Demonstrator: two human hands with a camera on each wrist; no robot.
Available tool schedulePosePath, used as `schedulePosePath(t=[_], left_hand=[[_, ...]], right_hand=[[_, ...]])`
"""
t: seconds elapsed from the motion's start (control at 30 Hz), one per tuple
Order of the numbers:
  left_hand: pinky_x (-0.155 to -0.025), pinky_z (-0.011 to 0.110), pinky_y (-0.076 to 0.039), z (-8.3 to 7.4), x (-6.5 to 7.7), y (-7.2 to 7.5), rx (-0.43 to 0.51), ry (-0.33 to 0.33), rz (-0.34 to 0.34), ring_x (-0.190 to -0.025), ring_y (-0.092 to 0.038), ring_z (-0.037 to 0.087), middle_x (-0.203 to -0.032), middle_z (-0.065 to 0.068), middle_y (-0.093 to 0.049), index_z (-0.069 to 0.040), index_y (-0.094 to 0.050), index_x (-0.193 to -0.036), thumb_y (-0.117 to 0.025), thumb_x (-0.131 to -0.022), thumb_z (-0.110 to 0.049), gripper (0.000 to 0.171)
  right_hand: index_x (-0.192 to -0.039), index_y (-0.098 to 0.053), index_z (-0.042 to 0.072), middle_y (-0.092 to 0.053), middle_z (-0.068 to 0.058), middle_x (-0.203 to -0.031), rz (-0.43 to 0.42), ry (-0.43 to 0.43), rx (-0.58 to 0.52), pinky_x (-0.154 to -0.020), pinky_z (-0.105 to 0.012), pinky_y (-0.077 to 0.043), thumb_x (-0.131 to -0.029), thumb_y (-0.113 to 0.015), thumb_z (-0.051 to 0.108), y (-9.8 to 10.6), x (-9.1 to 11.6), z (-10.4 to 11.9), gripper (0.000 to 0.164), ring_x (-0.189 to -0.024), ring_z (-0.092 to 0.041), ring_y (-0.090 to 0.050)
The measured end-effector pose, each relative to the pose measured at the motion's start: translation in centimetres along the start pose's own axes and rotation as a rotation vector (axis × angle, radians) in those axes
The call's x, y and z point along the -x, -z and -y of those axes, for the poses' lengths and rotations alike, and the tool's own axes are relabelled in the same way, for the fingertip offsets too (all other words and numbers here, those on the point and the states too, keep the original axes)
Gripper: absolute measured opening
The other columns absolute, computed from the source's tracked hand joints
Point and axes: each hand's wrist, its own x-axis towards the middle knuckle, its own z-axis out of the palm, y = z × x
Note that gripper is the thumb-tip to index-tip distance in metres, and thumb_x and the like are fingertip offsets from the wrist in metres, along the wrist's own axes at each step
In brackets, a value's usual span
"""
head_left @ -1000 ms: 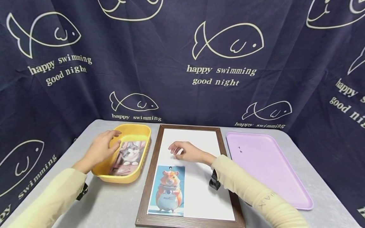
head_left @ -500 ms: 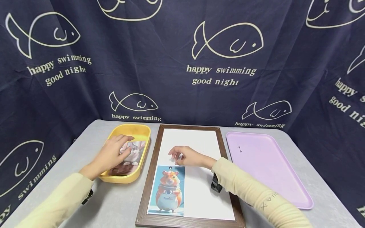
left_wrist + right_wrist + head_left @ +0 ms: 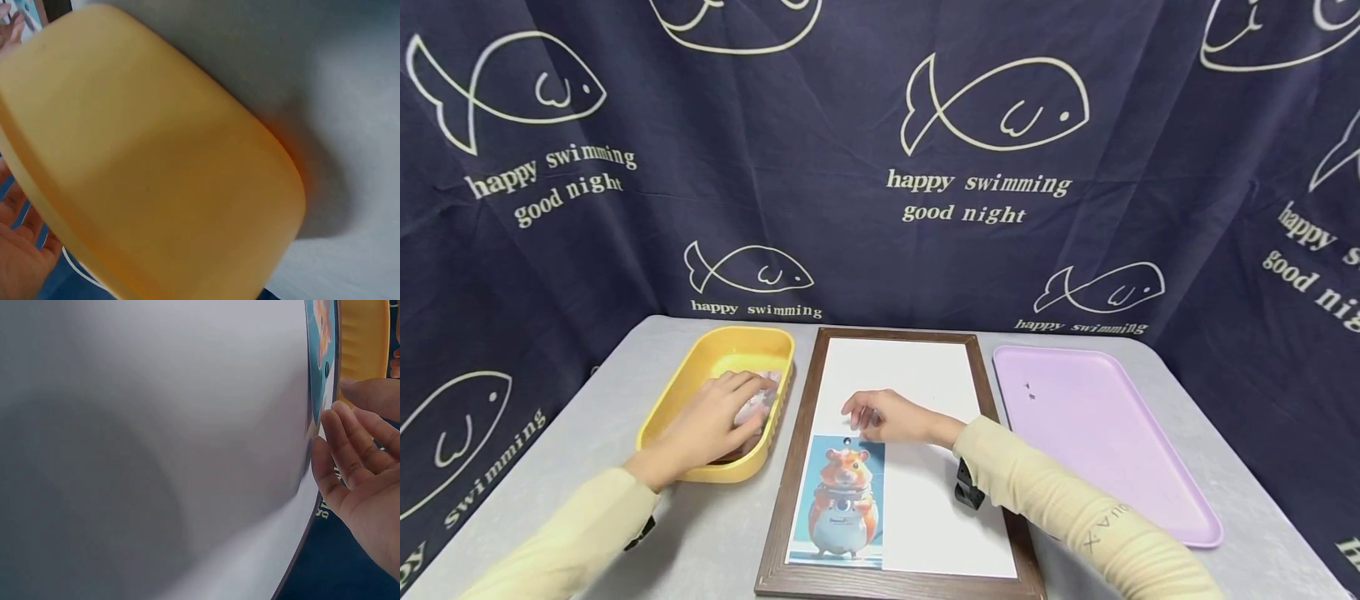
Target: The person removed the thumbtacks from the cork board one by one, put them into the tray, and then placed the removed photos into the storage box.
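My left hand [image 3: 711,421] reaches over the right side of a yellow basket [image 3: 658,408], its relaxed fingers spread above a picture card of a cat [image 3: 760,404]. The hand covers most of that card. On the white, brown-framed board [image 3: 940,492], a hamster picture card [image 3: 838,517] lies flat at the lower left, a small dark magnet [image 3: 847,441] at its top edge. Just above this card hovers my right hand [image 3: 891,417], fingers loosely bent and holding nothing. In the right wrist view the right hand's fingers [image 3: 350,437] appear beside the card's magnet end.
A lilac tray [image 3: 1105,450] lies to the right of the board, with a few tiny dark magnets [image 3: 1031,396] near its upper left. Grey tabletop [image 3: 587,467] surrounds these things. A dark blue cloth [image 3: 850,150] with fish drawings hangs behind the table.
My left hand has moved right and down from the basket's left rim to over the cat card. My right hand has sunk slightly towards the hamster card's top.
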Motion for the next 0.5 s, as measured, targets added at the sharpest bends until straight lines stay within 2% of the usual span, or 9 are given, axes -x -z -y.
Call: schedulePosePath(t=[0.2,0.4,0.5], left_hand=[[-0.095,0.052,-0.036,-1.1,0.1,-0.5,-0.002,-0.036,0.015,-0.11,-0.053,0.027,-0.115,0.008,-0.061,-0.012,-0.06,-0.111,-0.062,-0.083,-0.024,0.031],[-0.094,0.047,-0.038,-1.8,-0.1,-0.9,-0.014,-0.088,0.022,-0.107,-0.054,0.024,-0.11,0.003,-0.061,-0.011,-0.06,-0.112,-0.063,-0.081,-0.022,0.033],[-0.091,0.045,-0.04,-2.1,-0.1,-1.1,-0.043,-0.112,0.024,-0.103,-0.054,0.021,-0.108,-0.001,-0.061,-0.015,-0.06,-0.111,-0.063,-0.08,-0.024,0.033]], right_hand=[[-0.114,-0.055,-0.001,-0.061,-0.011,-0.095,0.016,-0.013,0.0,-0.071,-0.019,-0.046,-0.076,-0.061,-0.006,-0.1,0.0,0.1,0.039,-0.088,-0.021,-0.059],[-0.114,-0.056,-0.002,-0.061,-0.012,-0.094,0.024,-0.001,-0.004,-0.07,-0.019,-0.046,-0.075,-0.061,-0.009,-0.2,0.0,0.3,0.04,-0.088,-0.022,-0.059],[-0.113,-0.056,-0.002,-0.062,-0.012,-0.093,0.027,0.011,0.001,-0.07,-0.02,-0.047,-0.075,-0.061,-0.01,-0.2,-0.1,0.4,0.039,-0.087,-0.022,-0.059]])
